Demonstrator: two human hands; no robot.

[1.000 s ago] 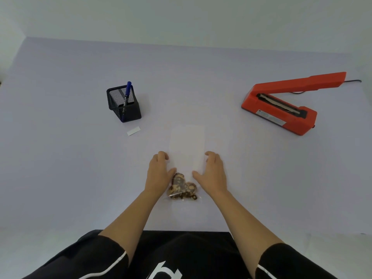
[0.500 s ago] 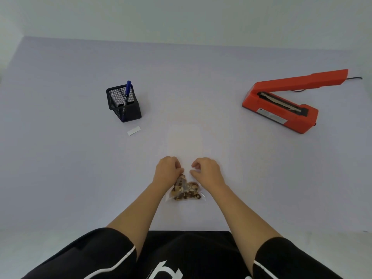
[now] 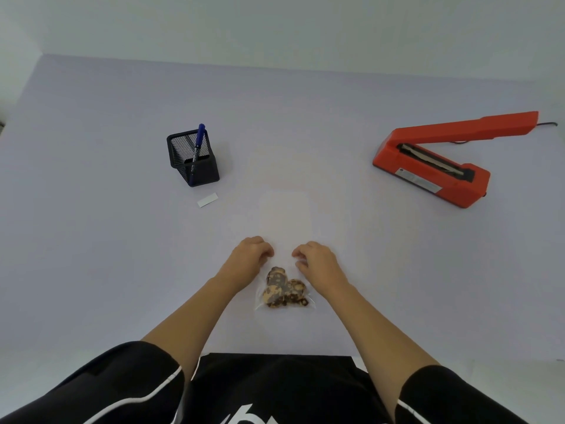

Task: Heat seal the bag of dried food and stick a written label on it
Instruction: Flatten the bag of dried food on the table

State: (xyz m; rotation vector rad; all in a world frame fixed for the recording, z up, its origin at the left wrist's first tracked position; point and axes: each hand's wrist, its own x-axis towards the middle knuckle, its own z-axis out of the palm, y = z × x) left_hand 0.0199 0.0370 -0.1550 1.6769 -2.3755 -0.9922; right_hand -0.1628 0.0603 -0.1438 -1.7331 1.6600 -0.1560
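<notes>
Bag (image 3: pixel 285 237) edges sit pinched in my left grip (image 3: pixel 249 260) and right grip (image 3: pixel 319 264), above the food (image 3: pixel 282 290); I judge this readies carrying it to the sealer (image 3: pixel 428 166), well right of it.

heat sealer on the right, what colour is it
Orange-red heat sealer, clearest in the head view.

Pale lilac desk (image 3: pixel 122 270). On it: black mesh pen holder (image 3: pixel 195 162) back left, white label strip (image 3: pixel 207 200) lying flat just in front of it. Clear bag of dried food (image 3: pixel 286 290) centre, near front edge. Orange heat sealer (image 3: pixel 434 175) back right, hinged open, cable (image 3: pixel 547 124) trailing off behind.
</notes>
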